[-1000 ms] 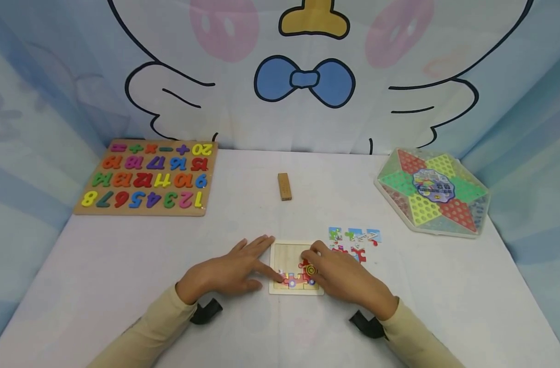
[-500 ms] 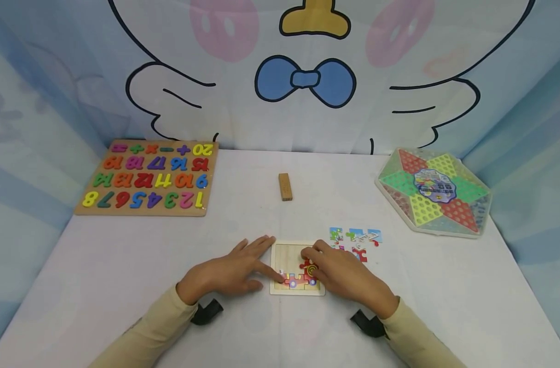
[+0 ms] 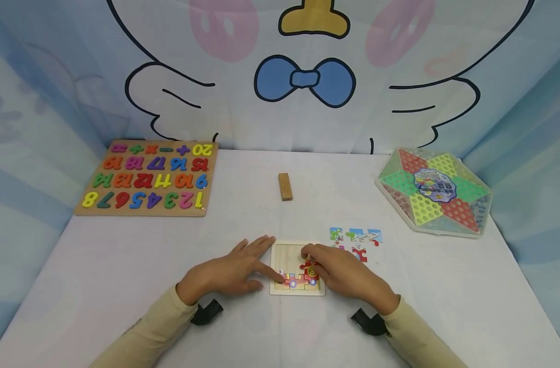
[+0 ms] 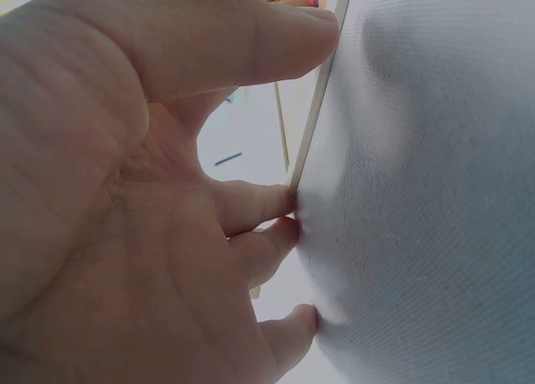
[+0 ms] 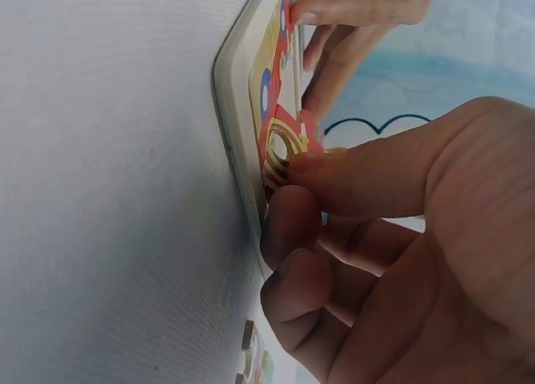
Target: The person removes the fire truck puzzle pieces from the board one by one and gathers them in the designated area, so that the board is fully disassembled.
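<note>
1. Bracing the puzzle tray, by my judgement: left hand lay fingers spread, grip wide, one fingertip on the lower-row pieces, others at the left rim, presumably against sliding.
2. Right hand: grip narrow, thumb and curled forefinger pinched the edge of the red wheel piece, at the tray's right side. Whether it sat fully home was hard to tell under the fingers.
3. Loose pieces lay near the tray's far right corner, likely for short reach.
4. White-covered worktop: wooden block beyond the tray; number board left, hexagonal game box right, both well apart.
5. Room: cartoon backdrop behind, blue curtains either side.
</note>
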`<state>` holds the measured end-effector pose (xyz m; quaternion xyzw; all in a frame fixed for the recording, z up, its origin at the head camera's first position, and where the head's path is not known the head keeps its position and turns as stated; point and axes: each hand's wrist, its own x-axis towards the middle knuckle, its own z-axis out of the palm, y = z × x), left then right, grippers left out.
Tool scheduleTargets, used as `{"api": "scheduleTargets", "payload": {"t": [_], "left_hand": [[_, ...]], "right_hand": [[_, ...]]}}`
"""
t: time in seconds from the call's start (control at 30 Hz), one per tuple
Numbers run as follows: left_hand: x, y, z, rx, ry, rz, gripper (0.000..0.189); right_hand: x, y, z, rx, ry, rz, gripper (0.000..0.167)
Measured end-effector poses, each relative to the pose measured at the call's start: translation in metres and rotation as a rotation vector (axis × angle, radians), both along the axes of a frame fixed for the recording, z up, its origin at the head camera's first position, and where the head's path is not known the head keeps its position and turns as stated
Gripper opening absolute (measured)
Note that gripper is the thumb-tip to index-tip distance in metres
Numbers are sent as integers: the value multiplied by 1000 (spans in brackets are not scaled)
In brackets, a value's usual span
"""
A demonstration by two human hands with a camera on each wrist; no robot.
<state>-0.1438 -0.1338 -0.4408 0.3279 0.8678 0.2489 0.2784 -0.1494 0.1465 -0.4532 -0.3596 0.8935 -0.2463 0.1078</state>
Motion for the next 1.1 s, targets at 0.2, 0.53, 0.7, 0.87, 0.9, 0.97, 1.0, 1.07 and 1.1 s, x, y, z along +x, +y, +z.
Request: {"api": "scheduleTargets", "payload": {"t": [0.2,0.53,0.7,0.87,0.9,0.97,1.0,1.07,1.1], "left_hand": [[0,1,-1,-12,-4,2,38],[0,2,-2,-16,2,6,37],[0,2,-2,-14,4,8,37],[0,2,-2,-15,-1,11,37],[0,2,-1,-15,-1,11,37],[0,2,-1,-13,0,11,37],[0,2,-1,-12,0,11,37],[0,2,-1,-10,4,10,38],[0,2,0,-7,7,7,38]], "right_hand": [[-2,2,1,-5,-7,31,25],[-4,4,4,3,31,27,22],[-4,5,4,8,12,18,20],[-4,7,6,-2,-14,18,20],[-4,7,6,-4,-19,15,20],[-4,8,7,-9,-30,9,20],[-4,9,7,-12,-35,7,20],[-5,10,9,-15,-47,6,20],[-5,11,10,-18,-48,5,20]]}}
